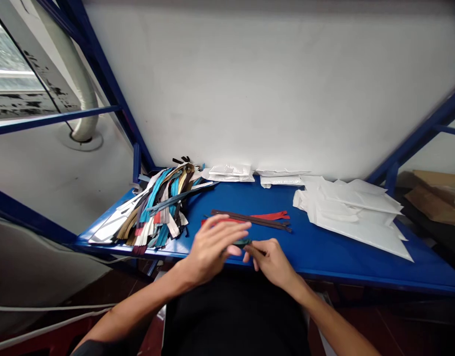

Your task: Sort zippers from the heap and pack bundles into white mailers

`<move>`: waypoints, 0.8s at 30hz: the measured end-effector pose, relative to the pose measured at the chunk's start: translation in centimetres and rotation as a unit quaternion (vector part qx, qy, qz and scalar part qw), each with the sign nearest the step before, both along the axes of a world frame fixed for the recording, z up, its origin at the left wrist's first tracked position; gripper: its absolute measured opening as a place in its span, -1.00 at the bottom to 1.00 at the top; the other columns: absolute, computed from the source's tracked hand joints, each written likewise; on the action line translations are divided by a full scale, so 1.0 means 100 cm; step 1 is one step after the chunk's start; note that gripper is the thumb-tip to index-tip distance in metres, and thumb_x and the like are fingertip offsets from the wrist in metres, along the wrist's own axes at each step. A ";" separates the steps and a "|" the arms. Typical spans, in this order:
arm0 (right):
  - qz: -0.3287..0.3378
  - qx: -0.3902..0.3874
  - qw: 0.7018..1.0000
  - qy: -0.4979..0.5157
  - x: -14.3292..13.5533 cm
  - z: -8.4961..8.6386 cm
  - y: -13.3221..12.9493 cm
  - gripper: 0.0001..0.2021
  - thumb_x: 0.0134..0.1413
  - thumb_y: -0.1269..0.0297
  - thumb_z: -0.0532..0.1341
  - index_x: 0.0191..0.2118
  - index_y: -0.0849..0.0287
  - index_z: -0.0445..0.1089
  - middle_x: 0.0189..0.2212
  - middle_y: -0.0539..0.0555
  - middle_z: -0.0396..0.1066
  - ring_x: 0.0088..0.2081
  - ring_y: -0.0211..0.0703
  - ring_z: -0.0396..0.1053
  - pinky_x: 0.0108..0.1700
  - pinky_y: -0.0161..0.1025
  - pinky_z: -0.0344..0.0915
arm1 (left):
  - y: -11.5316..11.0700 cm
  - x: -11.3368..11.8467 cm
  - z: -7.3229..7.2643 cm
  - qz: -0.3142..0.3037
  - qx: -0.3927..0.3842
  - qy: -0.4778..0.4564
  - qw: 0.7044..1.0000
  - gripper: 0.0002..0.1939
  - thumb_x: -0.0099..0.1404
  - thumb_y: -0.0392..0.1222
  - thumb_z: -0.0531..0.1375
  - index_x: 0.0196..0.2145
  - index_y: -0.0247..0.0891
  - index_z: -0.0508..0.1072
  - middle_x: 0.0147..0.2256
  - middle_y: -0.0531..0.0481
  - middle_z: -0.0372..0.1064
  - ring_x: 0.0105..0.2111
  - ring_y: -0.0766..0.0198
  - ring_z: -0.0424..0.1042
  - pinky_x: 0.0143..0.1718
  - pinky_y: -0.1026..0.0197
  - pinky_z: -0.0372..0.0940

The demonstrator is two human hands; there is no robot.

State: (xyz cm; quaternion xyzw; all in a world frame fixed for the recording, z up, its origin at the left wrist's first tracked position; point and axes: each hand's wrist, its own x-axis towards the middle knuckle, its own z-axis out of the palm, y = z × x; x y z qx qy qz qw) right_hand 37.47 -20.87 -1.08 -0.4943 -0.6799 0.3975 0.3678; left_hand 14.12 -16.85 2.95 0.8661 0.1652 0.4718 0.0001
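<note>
My right hand [273, 262] is closed, its thumb and fingers pinching a dark green zipper [242, 243] just beyond the table's front edge. My left hand [212, 244] reaches in from the other side with its fingers stretched out over the zipper's left end. The zipper passes between those fingers and the thumb, and part of it is hidden there. Behind the hands, a brown zipper [255, 220] lies across a red zipper [273, 216] on the blue table [275, 197]. My left hand covers part of the red one.
A heap of many-coloured zippers [164, 202] fills the table's left end. White plastic packets [230, 171] stand along the wall, with further white packets [281, 178] beside them. Large white plastic bags [346, 212] are piled on the right. A blue metal frame [112, 79] rises at the left.
</note>
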 end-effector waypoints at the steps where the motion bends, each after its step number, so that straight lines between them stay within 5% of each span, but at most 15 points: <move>1: -0.035 0.004 0.999 -0.012 0.008 0.003 0.003 -0.40 0.43 -0.21 0.18 -0.47 0.15 0.59 -0.70 0.01 0.38 -0.62 -0.19 0.33 -0.46 -0.27 0.22 | 0.000 -0.011 0.010 0.029 -0.009 -0.061 0.998 -0.55 0.67 0.06 -0.04 0.18 -0.12 0.55 0.07 -0.10 0.65 0.06 0.12 0.64 0.21 -0.10 0.44; 4: -0.142 0.027 0.988 -0.050 0.037 0.013 0.009 -0.42 0.41 -0.18 0.20 -0.52 0.13 0.56 -0.73 -0.01 0.31 -0.66 -0.19 0.28 -0.50 -0.25 0.19 | 0.010 -0.046 0.036 0.142 -0.034 -0.236 0.961 -0.57 0.68 -0.02 -0.02 0.02 -0.13 0.65 0.01 -0.04 0.67 0.05 0.09 0.64 0.15 -0.11 0.48; 6: -0.175 0.037 0.981 -0.080 0.054 0.016 0.012 -0.40 0.41 -0.20 0.18 -0.54 0.12 0.53 -0.75 -0.01 0.29 -0.67 -0.18 0.26 -0.49 -0.24 0.20 | 0.024 -0.061 0.038 0.188 -0.099 -0.266 0.940 -0.57 0.67 -0.03 0.00 -0.03 -0.15 0.67 -0.02 -0.03 0.67 0.02 0.10 0.64 0.14 -0.07 0.48; 10: -0.180 0.018 0.967 -0.179 0.069 0.016 0.016 -0.40 0.51 -0.15 0.04 -0.43 0.13 0.54 -0.61 0.06 0.47 -0.57 -0.12 0.43 -0.39 -0.22 0.29 | 0.060 -0.059 0.004 0.206 -0.269 -0.098 0.936 -0.54 0.63 0.14 0.03 0.07 -0.16 0.63 -0.01 -0.09 0.66 -0.01 0.06 0.64 0.07 -0.03 0.52; 15: -0.259 -0.022 0.842 -0.473 0.068 0.021 0.017 -0.59 0.57 0.07 0.03 -0.10 0.20 0.55 -0.40 0.22 0.60 -0.35 0.12 0.60 -0.42 -0.20 0.19 | 0.102 -0.066 -0.040 0.263 -0.198 0.073 0.941 -0.53 0.53 0.19 0.16 0.10 -0.21 0.58 0.19 -0.25 0.52 0.25 -0.19 0.43 0.27 -0.27 0.36; 19: -0.283 -0.032 0.805 -0.521 0.059 0.030 0.009 -0.51 0.58 -0.01 0.01 -0.05 0.26 0.56 -0.38 0.30 0.61 -0.30 0.23 0.64 -0.41 -0.16 0.23 | 0.122 -0.107 -0.036 0.380 -0.136 0.063 0.913 -0.59 0.56 0.08 0.10 -0.01 -0.22 0.64 0.20 -0.31 0.48 0.28 -0.28 0.32 0.29 -0.41 0.26; 24: -0.296 -0.015 0.793 -0.532 0.049 0.034 0.002 -0.50 0.58 -0.04 0.03 0.03 0.25 0.58 -0.41 0.27 0.61 -0.30 0.22 0.65 -0.39 -0.17 0.26 | 0.123 -0.127 -0.025 0.449 -0.161 0.134 0.869 -0.69 0.51 -0.04 0.16 -0.19 -0.18 0.69 0.09 -0.19 0.57 0.18 -0.20 0.38 0.24 -0.26 0.28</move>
